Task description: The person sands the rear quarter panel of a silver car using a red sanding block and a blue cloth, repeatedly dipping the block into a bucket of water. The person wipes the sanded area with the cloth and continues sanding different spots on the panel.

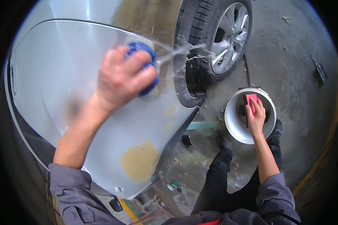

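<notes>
My left hand [124, 76] grips a blue cloth or sponge [143, 63], its exact kind blurred, against the upper edge of a pale car body panel [101, 126] beside the wheel arch. Water splashes from it towards the tyre [204, 31]. Over a white bucket [231, 129] on the floor, my right hand [256, 116] holds a red block with a dark side [251, 101], within the rim. Tan filler patches show on the panel, a large one [140, 161] near its lower corner and a wide brown area [149, 17] above the blue item.
An alloy wheel [232, 38] stands right of the panel. My feet and legs are just below the bucket. A scraper-like tool [321, 71] lies on the floor at the right, and a green and white can [173, 185] lies below the panel. Scraps litter the floor.
</notes>
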`<state>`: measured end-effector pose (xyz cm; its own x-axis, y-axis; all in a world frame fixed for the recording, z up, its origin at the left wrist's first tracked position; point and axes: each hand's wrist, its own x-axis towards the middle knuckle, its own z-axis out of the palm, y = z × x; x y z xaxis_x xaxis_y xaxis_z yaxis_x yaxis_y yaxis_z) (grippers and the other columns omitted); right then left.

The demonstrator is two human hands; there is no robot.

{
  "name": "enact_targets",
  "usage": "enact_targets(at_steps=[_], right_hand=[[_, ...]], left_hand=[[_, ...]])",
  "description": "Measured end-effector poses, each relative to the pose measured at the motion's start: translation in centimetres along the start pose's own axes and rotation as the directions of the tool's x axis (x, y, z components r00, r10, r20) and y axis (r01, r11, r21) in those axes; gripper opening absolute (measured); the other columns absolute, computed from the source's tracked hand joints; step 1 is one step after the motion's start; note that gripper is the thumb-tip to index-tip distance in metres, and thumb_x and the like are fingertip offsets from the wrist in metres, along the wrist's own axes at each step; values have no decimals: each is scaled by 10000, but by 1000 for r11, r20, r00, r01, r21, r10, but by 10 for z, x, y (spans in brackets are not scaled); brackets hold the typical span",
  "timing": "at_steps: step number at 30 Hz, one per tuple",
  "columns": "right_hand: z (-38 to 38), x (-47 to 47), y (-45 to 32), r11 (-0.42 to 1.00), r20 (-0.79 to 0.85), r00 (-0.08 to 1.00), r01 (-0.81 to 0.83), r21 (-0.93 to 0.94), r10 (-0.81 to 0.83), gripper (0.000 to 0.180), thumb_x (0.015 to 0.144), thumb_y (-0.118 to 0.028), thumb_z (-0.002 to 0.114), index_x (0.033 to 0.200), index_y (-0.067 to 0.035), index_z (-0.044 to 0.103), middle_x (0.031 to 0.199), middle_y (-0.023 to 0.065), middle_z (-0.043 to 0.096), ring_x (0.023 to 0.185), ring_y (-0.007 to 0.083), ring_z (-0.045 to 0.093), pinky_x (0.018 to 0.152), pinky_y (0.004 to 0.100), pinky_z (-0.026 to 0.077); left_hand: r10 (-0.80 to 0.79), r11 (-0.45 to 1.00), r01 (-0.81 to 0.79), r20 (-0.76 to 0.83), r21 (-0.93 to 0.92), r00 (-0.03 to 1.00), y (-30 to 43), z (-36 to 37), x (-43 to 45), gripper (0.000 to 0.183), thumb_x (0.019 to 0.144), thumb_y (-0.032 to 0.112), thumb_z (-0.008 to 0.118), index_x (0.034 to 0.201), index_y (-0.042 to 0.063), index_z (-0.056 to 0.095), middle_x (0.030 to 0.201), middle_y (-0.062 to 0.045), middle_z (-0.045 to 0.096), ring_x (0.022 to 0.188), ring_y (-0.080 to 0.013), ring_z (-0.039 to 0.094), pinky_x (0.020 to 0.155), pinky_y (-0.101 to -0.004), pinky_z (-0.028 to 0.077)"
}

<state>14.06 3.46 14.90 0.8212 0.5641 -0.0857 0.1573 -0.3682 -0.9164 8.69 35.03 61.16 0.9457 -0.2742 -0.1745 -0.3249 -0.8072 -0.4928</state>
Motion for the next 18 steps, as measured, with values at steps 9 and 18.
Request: enact_targets(at_steps=[9,18], right_hand=[[-72,7,4,999,299,953,50,3,-48,504,938,-221,848,1412,-97,729,1490,203,665,1271,429,670,1085,487,545],[-111,35,63,848,363,832,-501,171,419,409,1090,-278,600,1417,-32,611,1233,125,723,1141,194,648,1053,341,499]], left_hand=[[-153,926,247,315,-287,937,154,40,-97,219,797,204,778,981,238,665,1162,-19,689,1026,-282,659,837,-446,512],[-633,53,739,550,-672,545,373,143,-73,444,746,49,880,1148,95,698,1396,-133,691,1289,-386,672,1102,-497,547]])
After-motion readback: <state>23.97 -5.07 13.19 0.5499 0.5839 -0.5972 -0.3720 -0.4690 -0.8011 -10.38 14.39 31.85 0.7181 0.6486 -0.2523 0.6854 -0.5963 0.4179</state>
